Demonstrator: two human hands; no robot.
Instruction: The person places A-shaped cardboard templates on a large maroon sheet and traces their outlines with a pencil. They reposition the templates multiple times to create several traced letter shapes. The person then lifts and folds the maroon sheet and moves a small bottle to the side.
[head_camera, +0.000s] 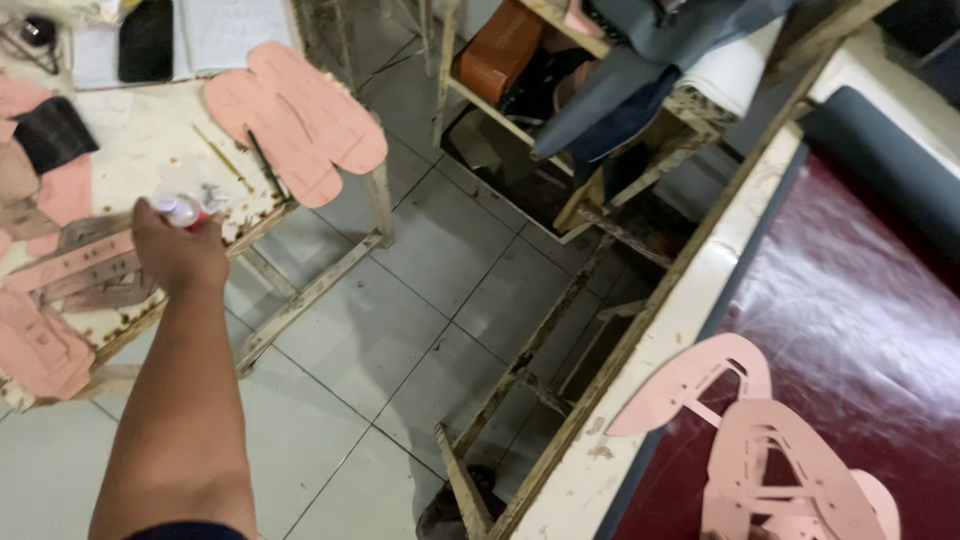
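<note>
Forearm of the left arm fills the lower left, reaching away from the camera to a small worn white desk (150, 140). Left hand (178, 250) is seen from the back, fingers curled over a small tube (185, 210) with a whitish body and a red part showing; grip is closed on it, tube resting at or just above the desk surface near the front edge. Right hand is not in view.

Around the left hand:
- Just left of it and partly under the wrist: long pink pattern strips (70, 265) with cut slots, lying flat on the desk.
- Nearer the camera, left of the forearm: another pink pattern piece (40, 350) overhanging the desk corner.
- Beyond the hand, to its right: a large pink lobed pattern (300, 115) projecting over the desk's far edge; a thin dark pencil-like stick (268, 165) lies beside it.
- Beyond the hand, to its left: a black textured patch (55, 135).

Well apart to the right of the hand, across grey floor tiles (400, 330): a long bench with dark red glossy sheet material (850, 320) spread on it, and pink cut-out shoe-upper patterns (760, 450) lying on that sheet. A wooden rack (600, 190) holds folded grey-blue material (640, 80).
</note>
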